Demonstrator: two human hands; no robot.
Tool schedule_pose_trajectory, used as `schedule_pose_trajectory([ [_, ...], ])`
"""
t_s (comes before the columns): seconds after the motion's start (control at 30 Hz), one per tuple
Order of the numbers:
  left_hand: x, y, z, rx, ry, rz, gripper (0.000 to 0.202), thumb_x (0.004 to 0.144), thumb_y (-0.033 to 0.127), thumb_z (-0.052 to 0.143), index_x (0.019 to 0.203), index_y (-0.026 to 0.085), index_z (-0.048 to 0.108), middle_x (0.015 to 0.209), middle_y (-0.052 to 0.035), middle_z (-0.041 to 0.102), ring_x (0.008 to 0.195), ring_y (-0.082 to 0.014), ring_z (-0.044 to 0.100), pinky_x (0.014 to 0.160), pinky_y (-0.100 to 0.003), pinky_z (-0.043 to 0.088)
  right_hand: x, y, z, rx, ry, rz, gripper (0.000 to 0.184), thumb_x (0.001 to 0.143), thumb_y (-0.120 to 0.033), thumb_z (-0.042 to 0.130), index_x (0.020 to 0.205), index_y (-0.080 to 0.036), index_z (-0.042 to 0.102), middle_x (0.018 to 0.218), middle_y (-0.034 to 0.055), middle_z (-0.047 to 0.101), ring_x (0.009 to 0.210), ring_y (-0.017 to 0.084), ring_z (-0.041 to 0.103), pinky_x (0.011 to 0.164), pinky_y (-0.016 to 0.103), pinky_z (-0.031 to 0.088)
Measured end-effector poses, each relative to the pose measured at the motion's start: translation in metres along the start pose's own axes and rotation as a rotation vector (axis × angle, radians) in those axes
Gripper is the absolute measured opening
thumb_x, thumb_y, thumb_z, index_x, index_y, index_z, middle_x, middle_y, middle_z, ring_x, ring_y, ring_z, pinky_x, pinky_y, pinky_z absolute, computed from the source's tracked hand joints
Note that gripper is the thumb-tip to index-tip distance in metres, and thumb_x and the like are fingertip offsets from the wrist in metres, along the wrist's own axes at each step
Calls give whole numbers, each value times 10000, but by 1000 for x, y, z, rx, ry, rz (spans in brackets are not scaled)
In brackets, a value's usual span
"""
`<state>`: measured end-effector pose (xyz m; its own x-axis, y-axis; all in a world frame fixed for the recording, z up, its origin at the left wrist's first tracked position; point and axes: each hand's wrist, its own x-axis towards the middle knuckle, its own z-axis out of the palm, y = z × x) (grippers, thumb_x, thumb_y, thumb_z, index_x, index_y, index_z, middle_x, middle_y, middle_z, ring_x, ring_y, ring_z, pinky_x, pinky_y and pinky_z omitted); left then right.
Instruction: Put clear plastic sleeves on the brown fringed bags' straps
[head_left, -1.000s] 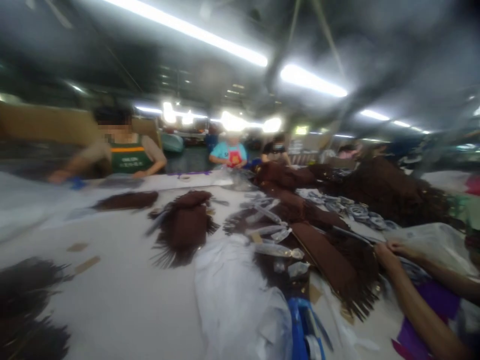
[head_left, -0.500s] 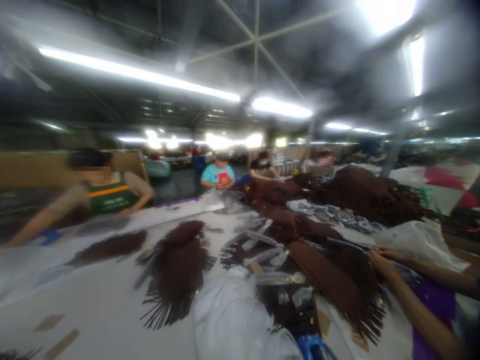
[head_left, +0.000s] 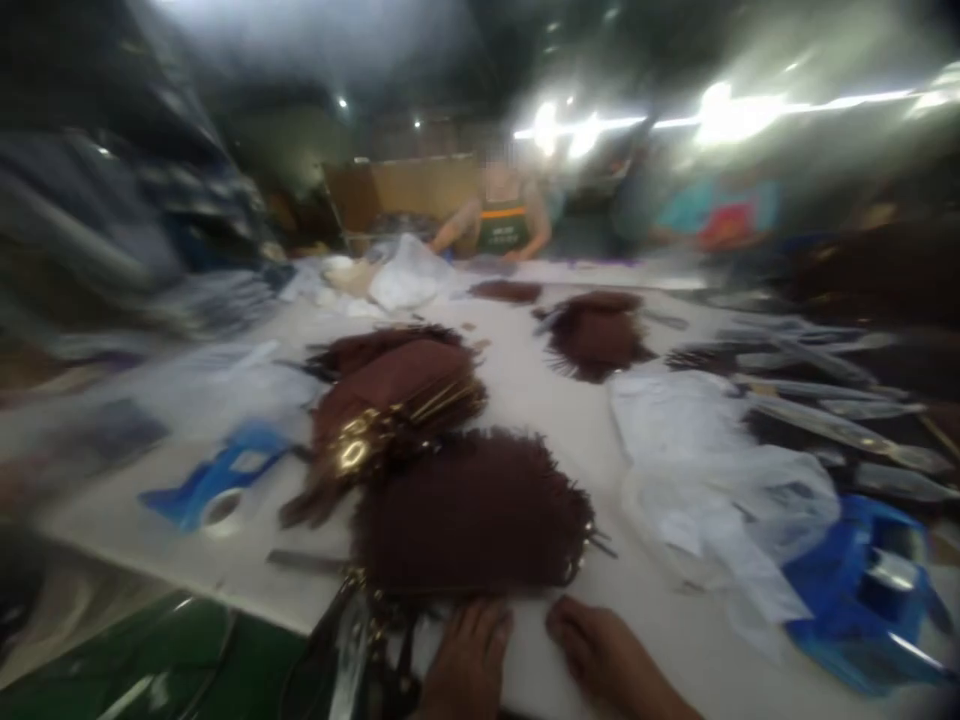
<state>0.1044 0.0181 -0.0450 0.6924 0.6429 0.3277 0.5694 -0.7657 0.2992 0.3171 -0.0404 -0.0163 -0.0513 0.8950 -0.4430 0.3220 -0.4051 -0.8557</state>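
Observation:
A dark brown fringed bag (head_left: 472,515) lies flat on the white table, its near edge towards me. My left hand (head_left: 469,650) is at that edge, palm down with fingers stretched forward against it. Just right of it, my right hand (head_left: 600,645) rests low over the table with curled fingers, a little apart from the bag; whatever its fingers may hold is hidden. Brown bags with gold metal parts (head_left: 397,390) are piled behind the flat one. Dark straps with gold fittings (head_left: 367,640) hang beside my left hand.
Blue tape dispensers stand left (head_left: 225,475) and right (head_left: 862,590). White wrapping (head_left: 690,470) lies right of the bag. Wrapped straps (head_left: 840,420) are heaped far right. Another fringed bag (head_left: 600,335) lies farther back. A co-worker (head_left: 502,220) sits across the table (head_left: 525,400).
My view has swung left and down, with blur. Both of my hands now show at the bottom, by a fringed bag. The arms seen at the right earlier are out of view.

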Motion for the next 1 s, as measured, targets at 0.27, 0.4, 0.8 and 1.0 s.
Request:
schedule_pose_trajectory([
  [0.27, -53, -14, -41, -242, 188, -78, 306, 859, 36, 388, 1032, 179, 596, 1024, -97, 646, 988, -212, 600, 880, -381, 528, 12, -32, 3, 156, 584, -72, 339, 743, -456, 629, 981, -218, 594, 833, 45, 706, 732, 231, 676, 633, 336, 540],
  [0.4, -88, -42, -77, -121, 366, -286, 300, 902, 76, 383, 1102, 200, 569, 1087, -95, 610, 1065, -209, 571, 935, -393, 497, 11, -43, 25, 585, 412, -56, 422, 736, -449, 705, 1043, -184, 585, 983, 98, 709, 793, 210, 692, 630, 309, 570],
  [0.8, -12, -58, -110, 216, 106, -136, 466, 838, 242, 632, 1287, 257, 507, 1319, -80, 546, 1294, -299, 415, 1096, -546, 328, 32, -71, 30, 893, 519, -135, 351, 619, -312, 832, 830, -188, 580, 624, -52, 576, 485, 76, 549, 424, 166, 497],
  [1.0, -52, -98, -116, 311, 44, -82, 341, 919, 251, 506, 1257, 212, 535, 1239, -90, 613, 1124, -244, 561, 974, -431, 476, 32, -62, 22, 866, 512, -144, 358, 610, -307, 825, 791, -193, 537, 603, -78, 494, 467, 49, 463, 399, 150, 427],
])
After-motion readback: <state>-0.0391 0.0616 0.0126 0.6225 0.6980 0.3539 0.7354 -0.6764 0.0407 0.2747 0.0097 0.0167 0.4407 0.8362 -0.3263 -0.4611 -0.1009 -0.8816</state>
